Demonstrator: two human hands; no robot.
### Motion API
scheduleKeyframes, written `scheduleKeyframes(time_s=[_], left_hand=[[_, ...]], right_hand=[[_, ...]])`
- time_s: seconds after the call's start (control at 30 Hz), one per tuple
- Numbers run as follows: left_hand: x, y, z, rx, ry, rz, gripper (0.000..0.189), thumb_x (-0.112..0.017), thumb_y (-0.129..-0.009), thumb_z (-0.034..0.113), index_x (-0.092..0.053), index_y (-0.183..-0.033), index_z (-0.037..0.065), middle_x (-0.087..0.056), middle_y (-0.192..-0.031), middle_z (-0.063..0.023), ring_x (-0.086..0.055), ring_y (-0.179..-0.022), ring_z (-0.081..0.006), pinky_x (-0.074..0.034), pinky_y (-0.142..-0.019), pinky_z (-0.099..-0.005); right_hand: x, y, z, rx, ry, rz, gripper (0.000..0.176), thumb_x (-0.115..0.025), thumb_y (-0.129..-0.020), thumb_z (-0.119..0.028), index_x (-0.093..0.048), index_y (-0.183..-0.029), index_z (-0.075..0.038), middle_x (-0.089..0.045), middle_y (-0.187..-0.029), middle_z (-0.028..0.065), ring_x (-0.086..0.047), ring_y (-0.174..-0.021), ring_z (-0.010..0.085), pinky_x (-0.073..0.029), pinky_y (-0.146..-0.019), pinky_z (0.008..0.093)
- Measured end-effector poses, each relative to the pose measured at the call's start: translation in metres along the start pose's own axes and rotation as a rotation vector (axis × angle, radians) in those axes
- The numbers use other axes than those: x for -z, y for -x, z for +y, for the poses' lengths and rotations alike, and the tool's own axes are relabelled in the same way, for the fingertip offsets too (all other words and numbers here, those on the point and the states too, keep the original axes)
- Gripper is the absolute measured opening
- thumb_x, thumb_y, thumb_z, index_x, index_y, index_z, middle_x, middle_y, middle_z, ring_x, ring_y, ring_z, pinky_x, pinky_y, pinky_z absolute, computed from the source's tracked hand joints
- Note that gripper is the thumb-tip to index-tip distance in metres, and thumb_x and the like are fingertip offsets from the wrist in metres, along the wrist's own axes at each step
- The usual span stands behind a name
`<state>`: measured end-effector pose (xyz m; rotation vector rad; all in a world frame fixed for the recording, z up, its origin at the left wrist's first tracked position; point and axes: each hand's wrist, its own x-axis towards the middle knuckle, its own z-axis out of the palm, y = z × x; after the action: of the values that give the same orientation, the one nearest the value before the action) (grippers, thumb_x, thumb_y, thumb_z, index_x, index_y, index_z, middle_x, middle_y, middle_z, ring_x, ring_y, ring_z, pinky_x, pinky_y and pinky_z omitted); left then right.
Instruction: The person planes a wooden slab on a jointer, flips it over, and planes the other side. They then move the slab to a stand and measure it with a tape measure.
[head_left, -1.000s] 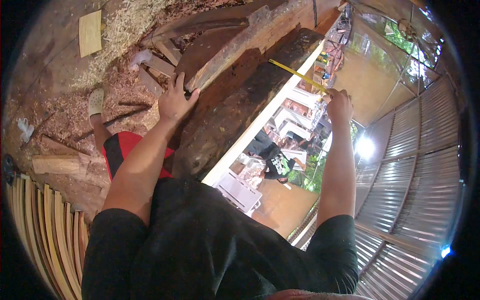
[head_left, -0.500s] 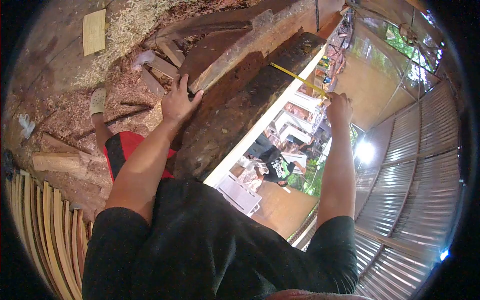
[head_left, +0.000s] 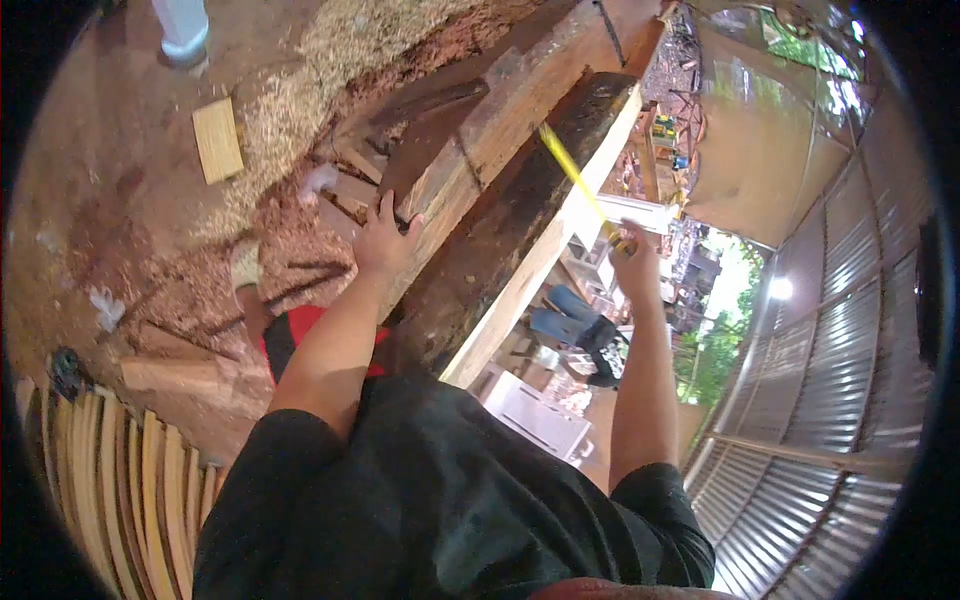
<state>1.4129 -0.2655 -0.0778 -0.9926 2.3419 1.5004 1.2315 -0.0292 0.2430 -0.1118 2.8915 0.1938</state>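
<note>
My right hand is closed around a tape measure past the pale edge of a thick timber slab. Its yellow blade runs out across the slab's dark, rough face to the foot of a long wooden beam. That beam lies along the slab's far side. My left hand rests on the beam's near end, fingers spread over its top edge and thumb apart. A small dark spot shows between that thumb and fingers.
Wood shavings and offcuts litter the ground at left, with a flat board among them. Thin slats stand at lower left. Beyond the slab, another person is among pale furniture pieces. Corrugated sheeting rises at right.
My right hand has come down and left with the tape measure, so the blade slants more steeply. My left hand stays at the beam, whose side shows more. The view has shifted.
</note>
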Motion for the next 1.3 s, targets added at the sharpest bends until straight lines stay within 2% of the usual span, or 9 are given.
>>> scheduleKeyframes(time_s=[0.2, 0.37, 0.47, 0.5, 0.6, 0.67, 0.7, 0.83, 1.3], left_hand=[[0.035, 0.003, 0.022, 0.029, -0.181, -0.173, 0.085, -0.065, -0.096, 0.057, -0.035, -0.162, 0.013, -0.051, -0.151, -0.0272, -0.048, -0.141, -0.0472, -0.042, -0.114, -0.0592], [0.033, 0.018, 0.028, -0.364, -0.223, 0.094, 0.082, -0.074, -0.091, 0.053, -0.048, -0.152, 0.005, -0.059, -0.143, -0.0300, -0.062, -0.124, -0.0492, -0.047, -0.109, -0.0541], [0.083, 0.090, 0.098, -0.404, 0.073, -0.417, 0.095, -0.075, -0.090, 0.055, -0.041, -0.153, -0.007, -0.062, -0.136, -0.0347, -0.059, -0.129, -0.0491, -0.044, -0.113, -0.0501], [0.035, 0.076, 0.065, -0.576, -0.036, -0.397, 0.101, -0.078, -0.086, 0.056, -0.040, -0.156, -0.006, -0.059, -0.142, -0.0342, -0.055, -0.136, -0.0476, -0.041, -0.117, -0.0496], [0.032, 0.122, 0.060, -0.556, -0.112, -0.606, 0.138, -0.092, -0.071, 0.051, -0.008, -0.167, -0.002, -0.029, -0.166, -0.0324, -0.036, -0.153, -0.0444, -0.032, -0.126, -0.0467], [0.029, 0.137, 0.045, -0.572, -0.171, -0.610, 0.141, -0.092, -0.071, 0.054, -0.006, -0.167, -0.002, -0.027, -0.166, -0.0339, -0.032, -0.155, -0.0442, -0.031, -0.126, -0.0474], [0.033, 0.141, 0.042, -0.532, -0.127, -0.652, 0.141, -0.091, -0.071, 0.056, -0.006, -0.166, -0.004, -0.028, -0.165, -0.0350, -0.033, -0.155, -0.0444, -0.031, -0.126, -0.0472], [0.046, 0.142, 0.046, -0.430, -0.115, -0.759, 0.144, -0.089, -0.072, 0.064, -0.007, -0.164, -0.010, -0.031, -0.162, -0.0384, -0.036, -0.153, -0.0457, -0.031, -0.126, -0.0458], [0.046, 0.131, 0.051, -0.433, -0.338, -0.850, 0.146, -0.079, -0.077, 0.076, -0.003, -0.162, -0.016, -0.040, -0.153, -0.0454, -0.046, -0.145, -0.0500, -0.039, -0.121, -0.0453]], right_hand=[[-0.078, 0.131, 0.060, -0.004, -0.176, 0.009, 0.059, -0.072, -0.080, -0.011, -0.060, -0.138, -0.006, -0.071, -0.123, 0.0254, -0.067, -0.115, 0.0430, -0.054, -0.098, 0.0493], [-0.105, 0.192, 0.038, -0.113, -0.424, 0.063, 0.050, -0.075, -0.081, -0.013, -0.067, -0.129, -0.004, -0.074, -0.109, 0.0230, -0.073, -0.101, 0.0402, -0.058, -0.089, 0.0448], [-0.128, 0.199, 0.010, 0.005, -0.631, 0.131, 0.048, -0.078, -0.085, -0.019, -0.068, -0.129, -0.004, -0.074, -0.113, 0.0220, -0.074, -0.101, 0.0370, -0.058, -0.088, 0.0433], [-0.134, 0.199, 0.000, 0.028, -0.709, 0.120, 0.047, -0.078, -0.086, -0.021, -0.068, -0.129, -0.004, -0.075, -0.113, 0.0207, -0.074, -0.101, 0.0351, -0.058, -0.089, 0.0430], [-0.137, 0.198, -0.037, -0.007, -0.977, 0.016, 0.046, -0.078, -0.090, -0.024, -0.067, -0.129, -0.002, -0.075, -0.112, 0.0169, -0.074, -0.096, 0.0291, -0.058, -0.086, 0.0408], [-0.122, 0.205, -0.060, -0.164, -1.220, -0.156, 0.044, -0.076, -0.093, -0.023, -0.066, -0.130, 0.000, -0.074, -0.110, 0.0146, -0.072, -0.088, 0.0244, -0.059, -0.081, 0.0380], [-0.150, 0.199, -0.060, -0.016, -1.113, -0.016, 0.041, -0.074, -0.096, -0.019, -0.063, -0.130, 0.000, -0.072, -0.104, 0.0133, -0.068, -0.076, 0.0192, -0.057, -0.067, 0.0331], [-0.200, 0.191, -0.041, -0.269, -1.987, -0.144, 0.028, -0.071, -0.098, -0.016, -0.061, -0.121, -0.003, -0.071, -0.096, 0.0132, -0.070, -0.076, 0.0218, -0.055, -0.053, 0.0311], [-0.192, 0.185, -0.035, -0.308, -2.034, -0.153, 0.023, -0.065, -0.104, -0.019, -0.057, -0.117, -0.002, -0.068, -0.093, 0.0152, -0.071, -0.076, 0.0259, -0.055, -0.050, 0.0325]])
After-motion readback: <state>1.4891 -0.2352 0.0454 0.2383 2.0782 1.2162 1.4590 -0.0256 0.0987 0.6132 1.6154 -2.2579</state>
